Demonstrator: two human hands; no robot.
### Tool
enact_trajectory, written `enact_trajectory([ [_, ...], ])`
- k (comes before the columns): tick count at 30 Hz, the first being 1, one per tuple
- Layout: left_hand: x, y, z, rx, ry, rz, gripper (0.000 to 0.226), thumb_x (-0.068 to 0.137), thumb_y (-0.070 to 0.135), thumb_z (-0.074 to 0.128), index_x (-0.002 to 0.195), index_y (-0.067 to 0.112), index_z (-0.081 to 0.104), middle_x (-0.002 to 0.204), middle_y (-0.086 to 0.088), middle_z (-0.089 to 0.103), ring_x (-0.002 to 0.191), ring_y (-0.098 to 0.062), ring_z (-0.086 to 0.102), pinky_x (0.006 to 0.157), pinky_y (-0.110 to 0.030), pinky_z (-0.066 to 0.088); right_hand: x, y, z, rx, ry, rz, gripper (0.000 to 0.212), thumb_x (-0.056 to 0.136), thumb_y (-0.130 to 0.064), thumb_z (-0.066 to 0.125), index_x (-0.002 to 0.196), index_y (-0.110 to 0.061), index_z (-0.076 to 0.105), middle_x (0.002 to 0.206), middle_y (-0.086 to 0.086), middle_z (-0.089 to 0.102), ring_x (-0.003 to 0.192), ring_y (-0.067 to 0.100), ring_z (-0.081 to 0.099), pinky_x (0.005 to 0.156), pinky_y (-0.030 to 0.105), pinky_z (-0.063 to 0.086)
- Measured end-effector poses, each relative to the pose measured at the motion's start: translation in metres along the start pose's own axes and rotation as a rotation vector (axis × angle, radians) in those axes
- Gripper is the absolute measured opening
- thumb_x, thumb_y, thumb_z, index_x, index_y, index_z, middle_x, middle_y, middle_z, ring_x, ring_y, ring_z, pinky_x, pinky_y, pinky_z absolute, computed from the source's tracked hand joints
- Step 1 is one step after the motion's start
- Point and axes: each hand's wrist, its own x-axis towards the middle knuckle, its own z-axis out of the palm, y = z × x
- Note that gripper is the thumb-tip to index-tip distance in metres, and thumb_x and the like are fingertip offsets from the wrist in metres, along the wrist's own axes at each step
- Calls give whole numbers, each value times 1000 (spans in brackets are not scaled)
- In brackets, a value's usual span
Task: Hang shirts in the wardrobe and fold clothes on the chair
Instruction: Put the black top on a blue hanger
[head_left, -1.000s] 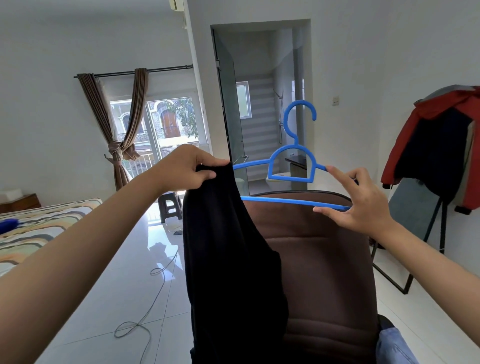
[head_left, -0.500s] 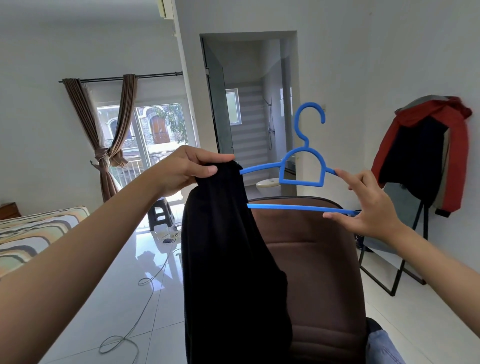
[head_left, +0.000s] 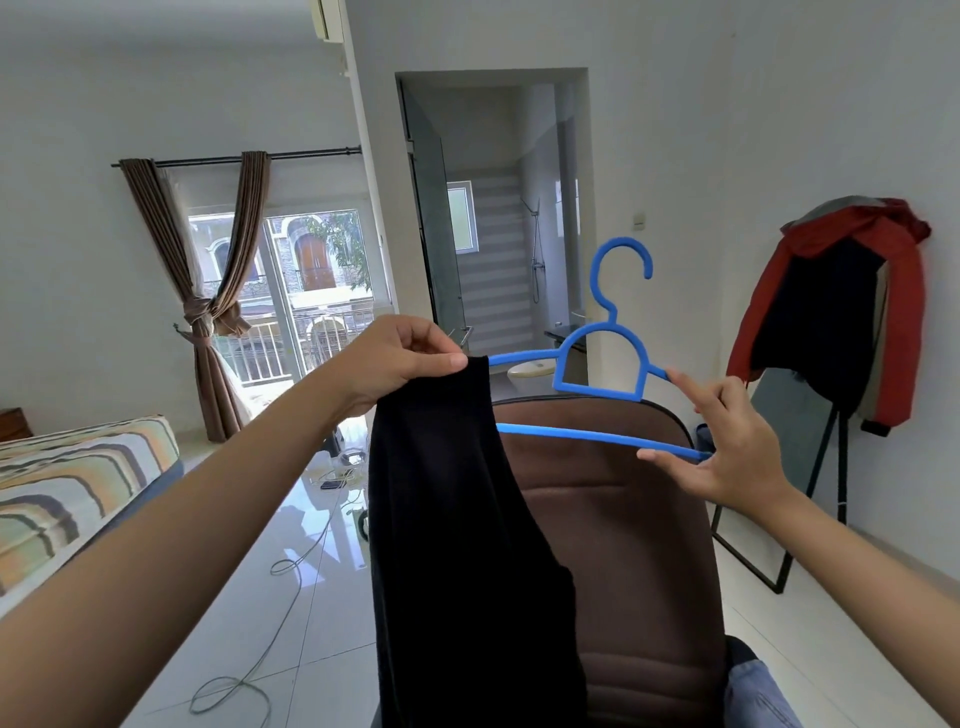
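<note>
Since a moment ago we have lifted the blue hanger slightly. Our right hand pinches its right end; our left hand grips the black shirt on its left arm, above the brown chair.

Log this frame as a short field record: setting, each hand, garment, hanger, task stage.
setting: bedroom, brown chair ahead, striped bed at left
left hand: pinches the top of the black garment at the hanger's left end
right hand: grips the blue hanger at its right end, hook up
garment: hangs down in front of the chair, covering the hanger's left end
stage: garment going onto the hanger; not yet hung in a wardrobe, none in view
other: red jacket on a stand at right
</note>
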Motion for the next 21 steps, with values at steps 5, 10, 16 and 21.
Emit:
enact_trajectory([
  [5, 0, 3, -20, 25, -189, -21, 19, 78, 20, 66, 96, 18, 72, 99, -19, 63, 89, -25, 61, 81, -32, 51, 2, 3, -1, -7, 32, 23, 85, 70, -69, 61, 137, -19, 44, 85, 5, 43, 64, 16, 43, 45, 26, 46],
  [10, -3, -2, -41, 67, -405, -74, 38, 79, 23, 68, 117, 25, 66, 123, -16, 62, 116, -41, 55, 102, -51, 42, 2, 3, -3, -12, 31, 5, 85, 69, -66, 63, 136, -18, 44, 85, 3, 41, 64, 13, 39, 47, 20, 40],
  [16, -2, 5, -33, 337, -164, 28, 35, 89, -7, 56, 104, 22, 72, 65, 14, 67, 52, -7, 43, 55, -26, 37, 6, 2, 0, -29, 32, -10, 85, 69, -66, 63, 136, -17, 45, 83, 6, 43, 63, 12, 36, 48, 19, 38],
  [21, -6, 4, -34, 264, -106, 34, 28, 82, -1, 67, 103, 18, 74, 98, -10, 73, 98, -34, 66, 98, -46, 48, 4, 4, -3, -43, 20, -4, 87, 70, -68, 61, 138, -18, 43, 84, 8, 44, 62, 13, 38, 48, 21, 41],
])
